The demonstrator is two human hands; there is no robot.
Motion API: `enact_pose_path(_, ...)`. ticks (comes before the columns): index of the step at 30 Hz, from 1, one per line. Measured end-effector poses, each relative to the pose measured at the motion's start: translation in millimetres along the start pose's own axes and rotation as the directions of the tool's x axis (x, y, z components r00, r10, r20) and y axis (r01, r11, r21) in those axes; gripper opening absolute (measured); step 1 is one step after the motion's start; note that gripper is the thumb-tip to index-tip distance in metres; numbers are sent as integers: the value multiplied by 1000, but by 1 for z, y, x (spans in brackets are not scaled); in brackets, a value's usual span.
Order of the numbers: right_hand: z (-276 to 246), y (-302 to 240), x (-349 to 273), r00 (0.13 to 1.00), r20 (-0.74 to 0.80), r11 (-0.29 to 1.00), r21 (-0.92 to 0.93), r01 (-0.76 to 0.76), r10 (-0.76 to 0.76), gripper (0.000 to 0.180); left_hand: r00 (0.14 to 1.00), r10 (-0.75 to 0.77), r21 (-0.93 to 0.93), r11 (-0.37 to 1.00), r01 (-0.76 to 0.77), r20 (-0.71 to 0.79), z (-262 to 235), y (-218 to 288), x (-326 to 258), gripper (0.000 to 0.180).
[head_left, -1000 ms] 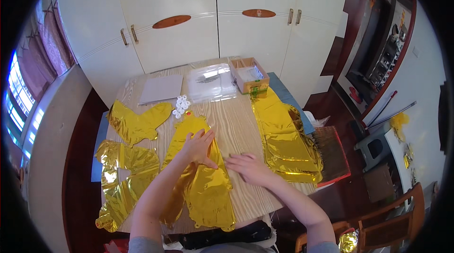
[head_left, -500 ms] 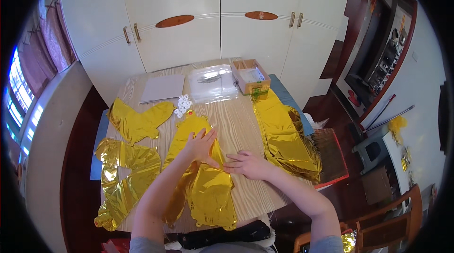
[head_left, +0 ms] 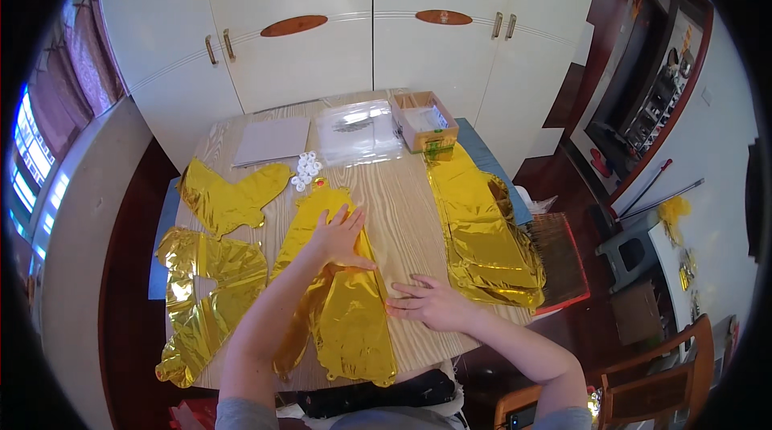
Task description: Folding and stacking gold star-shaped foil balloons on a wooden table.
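A flat gold foil balloon (head_left: 358, 329) lies lengthwise on the wood-grain table (head_left: 410, 229) in front of me, partly folded over and creased, with a small red spot at its far end. My left hand (head_left: 336, 239) presses on its upper middle, fingers spread. Close to the balloon's right edge, my right hand (head_left: 433, 305) rests low over the table with its fingers stretched out to the left. Whether those fingertips touch the foil I cannot tell. My left forearm hides part of the balloon's left side.
Two more gold foil pieces (head_left: 229, 198) lie at the left, and a gold foil stack (head_left: 482, 241) at the right. Beyond are small white rings (head_left: 305, 173), a pale flat sheet (head_left: 273, 141), clear plastic bags (head_left: 362, 153) and a cardboard box (head_left: 426, 141). A wooden chair (head_left: 651, 382) stands right.
My right hand has slid nearer to me along the balloon's right edge. The left hand stays on the foil, its fingers a little more spread. The whole view has shifted slightly.
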State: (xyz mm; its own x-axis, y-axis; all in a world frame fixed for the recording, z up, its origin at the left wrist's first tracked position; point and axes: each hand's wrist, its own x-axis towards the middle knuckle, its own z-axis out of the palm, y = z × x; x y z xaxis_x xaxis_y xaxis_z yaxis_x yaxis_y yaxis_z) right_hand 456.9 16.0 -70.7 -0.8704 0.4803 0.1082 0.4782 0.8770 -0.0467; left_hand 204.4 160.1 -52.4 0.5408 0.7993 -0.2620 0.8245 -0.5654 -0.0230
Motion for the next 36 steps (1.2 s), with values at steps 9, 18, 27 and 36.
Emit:
enact_pose_path(9, 5, -1, 1, 999, -29, 996, 87, -37, 40, 49, 992, -49, -14, 999, 47, -116, -2, -10, 9, 89)
enact_pose_path(18, 16, 24, 40, 901, -128, 774, 570, -276, 415, 46, 957, -198, -210, 966, 154, -212, 35, -45, -123, 88)
enact_pose_path(27, 29, 25, 83, 902, 18, 886, 181, -428, 432, 66, 971, -139, -212, 972, 97, -192, 55, -10, -169, 103)
enact_pose_path(36, 34, 21, 83, 890, -6, 885, 109, -453, 457, 70, 982, -50, -196, 981, 13, -182, 55, 4, -159, 100)
